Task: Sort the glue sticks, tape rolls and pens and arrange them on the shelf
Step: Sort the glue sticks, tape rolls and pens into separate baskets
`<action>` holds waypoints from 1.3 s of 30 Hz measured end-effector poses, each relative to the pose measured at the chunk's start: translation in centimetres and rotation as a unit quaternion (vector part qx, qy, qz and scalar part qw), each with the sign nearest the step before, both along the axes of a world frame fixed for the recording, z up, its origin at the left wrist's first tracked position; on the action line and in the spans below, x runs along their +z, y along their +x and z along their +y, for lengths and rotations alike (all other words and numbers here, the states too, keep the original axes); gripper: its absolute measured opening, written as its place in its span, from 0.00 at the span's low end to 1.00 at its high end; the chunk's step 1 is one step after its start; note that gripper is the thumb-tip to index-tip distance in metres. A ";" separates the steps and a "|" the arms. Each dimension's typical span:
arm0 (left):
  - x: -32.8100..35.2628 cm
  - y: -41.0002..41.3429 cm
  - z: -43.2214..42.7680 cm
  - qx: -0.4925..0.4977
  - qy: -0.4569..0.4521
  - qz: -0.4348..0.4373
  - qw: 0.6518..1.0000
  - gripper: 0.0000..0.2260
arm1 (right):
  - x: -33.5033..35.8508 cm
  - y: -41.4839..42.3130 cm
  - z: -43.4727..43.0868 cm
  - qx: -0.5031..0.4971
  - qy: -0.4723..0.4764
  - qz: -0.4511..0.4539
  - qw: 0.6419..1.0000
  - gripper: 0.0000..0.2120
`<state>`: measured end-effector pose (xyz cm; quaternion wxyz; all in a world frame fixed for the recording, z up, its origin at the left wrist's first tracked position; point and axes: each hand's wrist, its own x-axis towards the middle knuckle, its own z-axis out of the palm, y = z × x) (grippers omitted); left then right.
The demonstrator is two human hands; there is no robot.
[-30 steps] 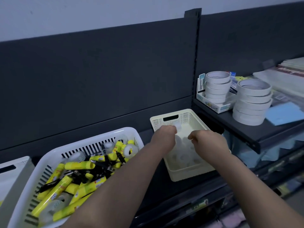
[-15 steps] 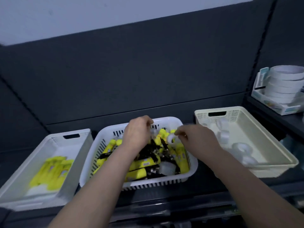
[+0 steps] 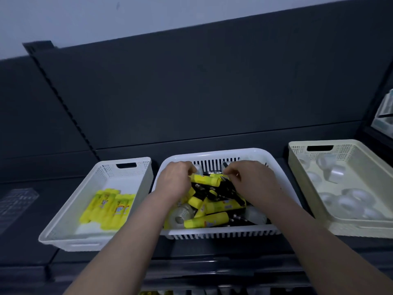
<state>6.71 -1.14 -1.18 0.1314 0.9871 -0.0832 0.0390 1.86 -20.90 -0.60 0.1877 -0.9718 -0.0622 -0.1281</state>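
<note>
A white slotted basket (image 3: 212, 153) in the middle holds a mixed pile of yellow glue sticks (image 3: 205, 222), black pens (image 3: 214, 193) and clear tape rolls (image 3: 180, 216). Both my hands are inside it at the back. My left hand (image 3: 174, 180) curls its fingers over the end of a yellow glue stick (image 3: 205, 180) on top of the pile. My right hand (image 3: 252, 180) pinches a black pen (image 3: 225, 165) whose end pokes out past the fingertips. A white tray (image 3: 93, 244) to the left holds sorted glue sticks (image 3: 110, 207). A cream tray (image 3: 361, 229) to the right holds clear tape rolls (image 3: 348, 201).
All three containers stand side by side on a dark shelf (image 3: 25, 209) against a dark back panel (image 3: 202, 92). A neighbouring shelf section with a box (image 3: 385, 118) shows at the far right edge. A lower shelf with goods lies below the front edge.
My hands left the cream tray on the right and moved into the middle basket. My view swung left. My left hand now grips a glue stick and my right a pen.
</note>
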 end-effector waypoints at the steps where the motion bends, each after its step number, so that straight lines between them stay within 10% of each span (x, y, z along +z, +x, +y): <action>1: -0.1 0.1 -0.1 -0.022 0.017 0.007 1.000 0.19 | 0.1 0.0 0.2 -0.006 -0.002 -0.004 1.000 0.12; 7: -0.9 1.4 -1.5 -0.120 0.144 0.004 0.982 0.18 | -0.1 1.3 -0.2 -0.063 -0.022 0.006 0.998 0.12; 13: 0.5 1.6 0.2 0.037 -0.126 -0.031 0.991 0.08 | 0.1 4.6 1.4 -0.024 -0.038 0.073 0.996 0.14; 24: -0.2 0.2 1.7 0.079 -0.180 -0.019 0.980 0.06 | -0.2 7.3 2.9 0.006 -0.288 0.177 0.941 0.09; 33: 2.0 -0.5 6.4 0.161 -0.226 -0.127 0.952 0.09 | 4.5 5.9 7.3 0.078 0.018 -0.009 0.997 0.11; 39: 0.9 -0.3 16.1 0.252 -0.035 0.031 0.966 0.13 | 3.7 4.7 15.9 0.117 0.059 0.039 0.991 0.15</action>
